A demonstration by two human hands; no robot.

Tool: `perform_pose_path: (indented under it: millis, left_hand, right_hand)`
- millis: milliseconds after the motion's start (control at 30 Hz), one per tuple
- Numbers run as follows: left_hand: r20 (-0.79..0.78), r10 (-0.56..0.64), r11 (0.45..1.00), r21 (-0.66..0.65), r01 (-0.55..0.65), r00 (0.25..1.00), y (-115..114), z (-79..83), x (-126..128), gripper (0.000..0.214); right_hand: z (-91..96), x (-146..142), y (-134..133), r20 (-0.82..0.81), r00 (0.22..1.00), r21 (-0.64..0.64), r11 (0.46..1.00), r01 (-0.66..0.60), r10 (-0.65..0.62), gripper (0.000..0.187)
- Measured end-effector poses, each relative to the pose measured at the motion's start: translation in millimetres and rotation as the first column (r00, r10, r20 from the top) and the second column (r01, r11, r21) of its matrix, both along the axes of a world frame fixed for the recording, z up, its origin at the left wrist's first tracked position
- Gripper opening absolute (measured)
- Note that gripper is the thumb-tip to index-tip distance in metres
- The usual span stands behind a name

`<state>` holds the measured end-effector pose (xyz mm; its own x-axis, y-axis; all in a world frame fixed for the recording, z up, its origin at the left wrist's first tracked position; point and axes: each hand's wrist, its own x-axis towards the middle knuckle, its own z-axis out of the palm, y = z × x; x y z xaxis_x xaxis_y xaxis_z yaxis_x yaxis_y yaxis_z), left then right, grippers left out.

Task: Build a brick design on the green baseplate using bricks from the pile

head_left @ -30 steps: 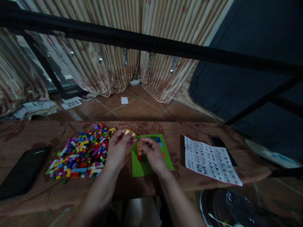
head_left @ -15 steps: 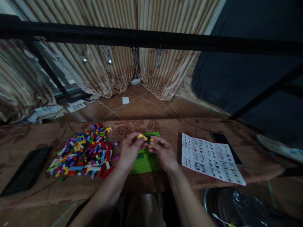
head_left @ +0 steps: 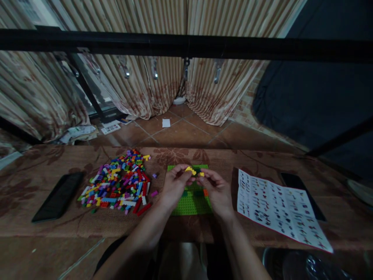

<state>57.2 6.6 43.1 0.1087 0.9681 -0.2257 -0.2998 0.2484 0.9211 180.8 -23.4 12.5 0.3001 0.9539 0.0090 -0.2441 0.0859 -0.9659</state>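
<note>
From my remote seat I view a cloth-covered table and, reaching in from its near edge, two bare forearms angled toward each other. A heap of mixed bricks lies left of the hands; a printed sheet is spread to their right. A green baseplate lies between these two, beneath the hands.

The left hand, knuckles outward and fingers curled, is closed in a pinch on a yellow piece — held above the plate's far half. The right hand mirrors it just beside, thumb and fingertips together on a smaller yellow piece. Whether the two pieces touch — I cannot tell.
</note>
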Motion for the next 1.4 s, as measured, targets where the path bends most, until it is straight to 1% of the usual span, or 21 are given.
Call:
perform_pose_path:
  millis: [133,233,367,467,567,667,767,933,1067,1200,1267,1400]
  left_hand:
    - [0.000,0.006,1.000,0.015,-0.006,1.000,-1,0.3,-3,0.022]
    - [-0.028,0.003,0.998,0.056,-0.001,1.000,1,-4.0,-4,0.024]
    - [-0.073,-0.021,0.992,0.120,0.030,0.997,3,-10.3,-4,0.024]
    - [-0.088,-0.031,0.989,0.141,0.043,0.996,2,-11.2,-4,0.025]
    - [-0.107,-0.030,0.987,0.153,0.046,0.994,2,-11.2,-5,0.023]
    - [-0.148,-0.030,0.985,0.163,0.054,0.988,2,-12.8,-5,0.023]
    - [-0.169,-0.068,0.984,0.154,0.094,0.983,1,-14.7,-4,0.023]
    - [-0.166,-0.128,0.970,0.184,0.159,0.978,0,-17.3,-3,0.024]
    - [-0.249,-0.137,0.953,0.232,0.196,0.959,2,-22.6,-4,0.029]
    - [-0.340,-0.136,0.935,0.267,0.234,0.930,4,-27.5,-7,0.031]
    - [-0.355,-0.125,0.932,0.279,0.232,0.927,5,-29.2,-8,0.031]
    - [-0.331,-0.105,0.942,0.271,0.201,0.938,5,-30.5,-9,0.034]
  right_hand:
    - [-1.3,-2,0,0.026,0.999,-0.040,0.999,-0.030,0.031,0.029]
    - [-3.3,-3,0,0.034,0.998,-0.064,0.997,-0.050,0.052,0.030]
    - [-3.7,-3,1,0.032,0.998,-0.052,0.997,-0.057,0.059,0.028]
    - [-2.4,-4,0,0.008,0.998,-0.040,0.997,-0.064,0.064,0.028]
    - [-0.8,-4,0,-0.008,0.999,-0.050,0.997,-0.053,0.053,0.029]
    - [0.6,-3,1,0.014,1.000,-0.049,0.999,-0.023,0.023,0.028]
    - [1.3,-1,1,0.025,1.000,-0.052,0.999,0.001,0.000,0.029]
    - [0.6,0,0,-0.009,1.000,-0.070,0.997,-0.010,0.009,0.035]
    - [0.4,-1,1,-0.042,0.999,-0.048,0.999,-0.010,0.008,0.032]
    - [1.3,-1,2,-0.036,0.999,-0.030,1.000,-0.003,0.002,0.030]
    - [1.1,0,2,-0.031,0.999,-0.022,1.000,-0.004,0.003,0.029]
    - [-1.5,2,2,-0.023,1.000,-0.025,1.000,-0.015,0.014,0.031]
